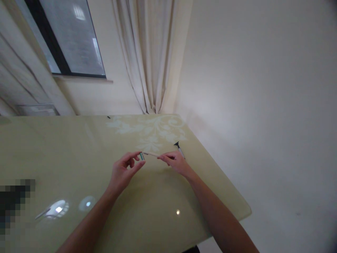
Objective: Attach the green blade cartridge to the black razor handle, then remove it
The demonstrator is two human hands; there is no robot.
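My left hand is closed in a pinch, thumb and forefinger at the two ends of a small rectangular piece with a green strip, which looks like a razor cartridge. Between the fingers of my right hand is a thin pale stick with a darker tip. That tip points left, close beside the cartridge; whether they touch I cannot tell. Just beyond my right hand lies a razor handle with a black top and silver shaft, partly hidden by the hand.
Both hands are above a glossy pale table with a white floral pattern. A small dark item lies at its far edge. A thin silvery object lies at the left, amid glare. A wall borders the right side.
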